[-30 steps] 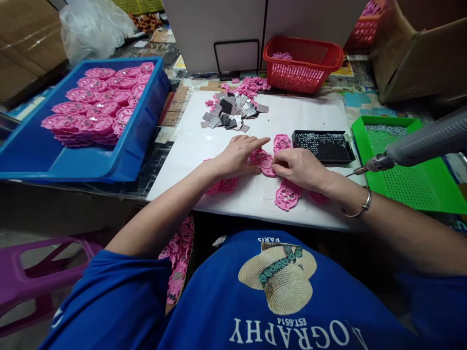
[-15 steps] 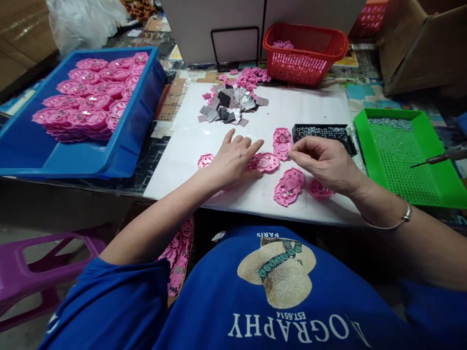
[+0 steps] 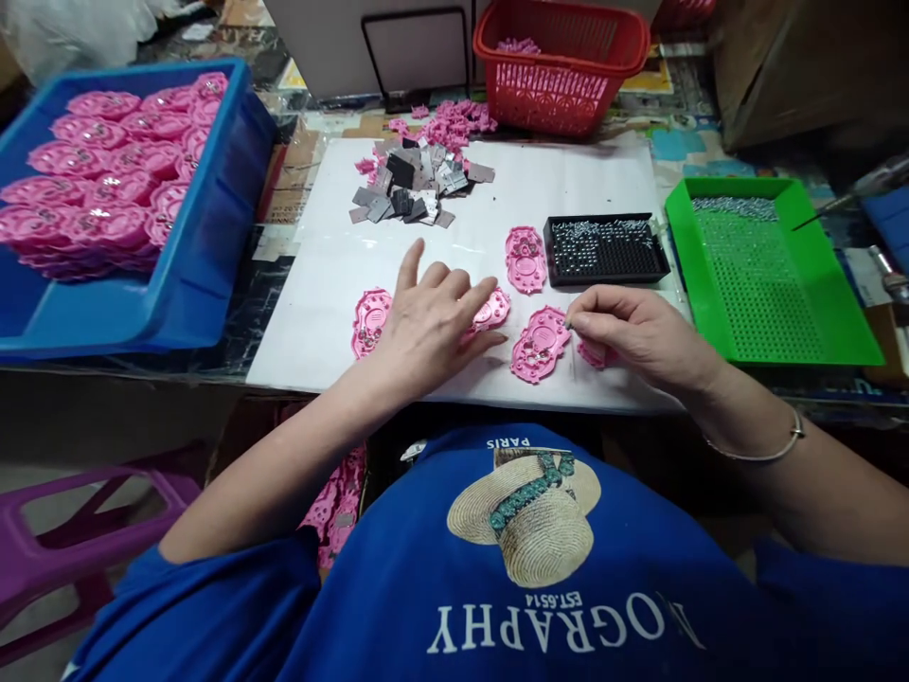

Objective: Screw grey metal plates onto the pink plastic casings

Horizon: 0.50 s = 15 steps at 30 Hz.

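My left hand lies palm down with fingers spread, over a pink plastic casing that it partly hides. Between the thumb and forefinger of my right hand is a tiny grey metal piece that looks like a screw. Those fingertips are at the right edge of another pink casing, which lies flat with its inner side up. Partly under my right hand is a further casing. One more casing lies beyond, beside the black screw tray. Left of my left hand sits another casing.
Grey metal plates and small pink parts are heaped at the back of the white board. A red basket stands behind. Stacked pink casings fill a blue bin at left. At right are a green tray and a screwdriver-like tip.
My right hand has moved from beside the far casing to the edge of the nearer one. My left hand has come slightly closer to me. The whole view has shifted.
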Motion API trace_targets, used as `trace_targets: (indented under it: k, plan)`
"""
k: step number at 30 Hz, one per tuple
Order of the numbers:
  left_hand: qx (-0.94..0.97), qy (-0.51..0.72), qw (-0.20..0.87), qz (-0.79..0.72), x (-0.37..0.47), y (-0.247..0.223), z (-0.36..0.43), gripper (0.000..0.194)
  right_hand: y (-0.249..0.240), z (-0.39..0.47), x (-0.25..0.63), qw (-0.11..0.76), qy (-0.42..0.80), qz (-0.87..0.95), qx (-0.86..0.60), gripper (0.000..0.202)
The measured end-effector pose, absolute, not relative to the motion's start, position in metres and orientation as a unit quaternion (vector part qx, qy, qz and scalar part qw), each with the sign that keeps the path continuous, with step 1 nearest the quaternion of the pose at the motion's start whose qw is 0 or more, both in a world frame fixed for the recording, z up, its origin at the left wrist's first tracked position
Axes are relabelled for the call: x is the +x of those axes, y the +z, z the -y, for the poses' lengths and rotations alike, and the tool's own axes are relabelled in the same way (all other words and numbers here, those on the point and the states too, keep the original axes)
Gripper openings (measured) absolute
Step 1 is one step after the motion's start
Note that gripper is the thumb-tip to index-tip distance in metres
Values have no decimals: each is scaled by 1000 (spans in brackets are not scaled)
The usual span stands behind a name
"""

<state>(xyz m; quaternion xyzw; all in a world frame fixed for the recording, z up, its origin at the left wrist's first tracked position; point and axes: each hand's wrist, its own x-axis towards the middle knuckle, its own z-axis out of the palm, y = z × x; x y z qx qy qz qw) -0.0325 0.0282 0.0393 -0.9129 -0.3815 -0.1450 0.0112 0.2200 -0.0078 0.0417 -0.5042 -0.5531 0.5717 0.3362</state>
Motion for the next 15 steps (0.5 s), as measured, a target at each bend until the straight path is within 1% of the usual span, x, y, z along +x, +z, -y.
trace_targets:
  k: [4, 8, 12, 15]
  plan:
    - [-909, -236, -135, 315, -18, 41, -17, 36, 44, 10, 214, 309, 581, 580, -480, 23]
    - [-894, -258, -233, 283, -6, 42, -13, 18, 51, 10, 208, 309, 570, 611, -453, 20]
    - [-876, -276, -297, 260, -4, 45, -15, 13, 56, 7, 207, 310, 556, 638, -434, 18]
    - [-868, -287, -320, 250, -5, 49, -16, 13, 56, 6, 208, 307, 558, 641, -428, 18]
